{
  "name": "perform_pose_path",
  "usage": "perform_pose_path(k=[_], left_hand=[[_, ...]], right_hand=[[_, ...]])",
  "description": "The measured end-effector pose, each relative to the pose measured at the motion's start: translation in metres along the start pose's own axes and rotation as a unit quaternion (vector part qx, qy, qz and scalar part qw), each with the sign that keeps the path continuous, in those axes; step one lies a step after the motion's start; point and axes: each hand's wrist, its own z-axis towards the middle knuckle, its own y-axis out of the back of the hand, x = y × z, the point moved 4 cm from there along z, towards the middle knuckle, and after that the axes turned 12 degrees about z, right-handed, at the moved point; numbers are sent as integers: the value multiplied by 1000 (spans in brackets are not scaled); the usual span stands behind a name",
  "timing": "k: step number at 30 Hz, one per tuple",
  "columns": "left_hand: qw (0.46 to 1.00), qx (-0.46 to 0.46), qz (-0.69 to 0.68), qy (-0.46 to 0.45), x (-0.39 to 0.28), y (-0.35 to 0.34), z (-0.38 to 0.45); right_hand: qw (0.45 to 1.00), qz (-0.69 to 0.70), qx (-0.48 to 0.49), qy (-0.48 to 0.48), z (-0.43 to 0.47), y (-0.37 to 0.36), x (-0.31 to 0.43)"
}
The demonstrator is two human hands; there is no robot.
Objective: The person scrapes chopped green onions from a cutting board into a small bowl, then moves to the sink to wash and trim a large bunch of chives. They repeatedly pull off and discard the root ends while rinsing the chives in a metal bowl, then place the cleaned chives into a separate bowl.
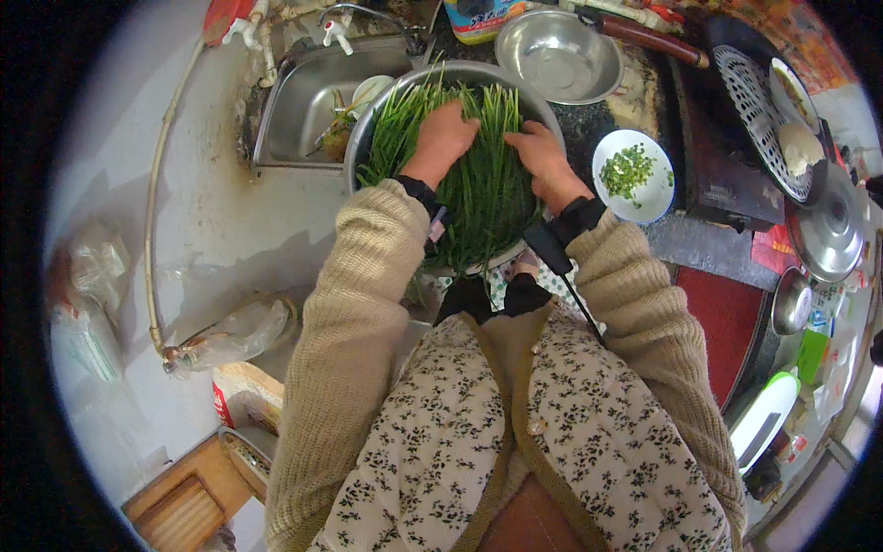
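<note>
A large metal basin (354,148) filled with long green leafy stalks, like garlic chives (483,179), stands before me at the counter's edge. My left hand (445,138) lies on the stalks left of the middle, fingers bent down among them; whether it grips any is hidden. My right hand (546,162) is at the basin's right side, its thumb and fingertips against the stalks' pale ends; its grip cannot be made out. The two hands are apart, with stalks between them. To the right of my right hand sits a white bowl (661,201) of chopped green onion (626,171).
Behind the basin are an empty metal bowl (559,62) and a tap (338,34) over a steel sink (296,103) holding vegetable scraps. On the right stand a stove (731,186) and a wok with a perforated steamer plate (752,103). A metal lid (828,231) lies nearer.
</note>
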Motion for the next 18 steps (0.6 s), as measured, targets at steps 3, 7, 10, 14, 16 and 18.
perform_pose_path(k=[3, 7, 10, 14, 16, 18], left_hand=[[988, 95, -72, 102, 10, -19, -14], [881, 151, -359, 270, 11, -41, -28], [782, 172, -529, 282, -2, -59, -25], [647, 226, -671, 283, 13, -77, -33], [684, 180, -688, 164, 29, -71, -35], [534, 303, -765, 195, 40, -75, -32]], right_hand=[[999, -9, 13, -32, 4, -2, -4], [996, -16, 64, -61, 3, -11, -11], [998, 11, 55, -38, 5, -20, -8], [989, 104, 88, -63, -1, -19, -6], [984, 140, 71, -86, -3, -11, -6], [990, 115, 36, -69, -4, -2, -7]])
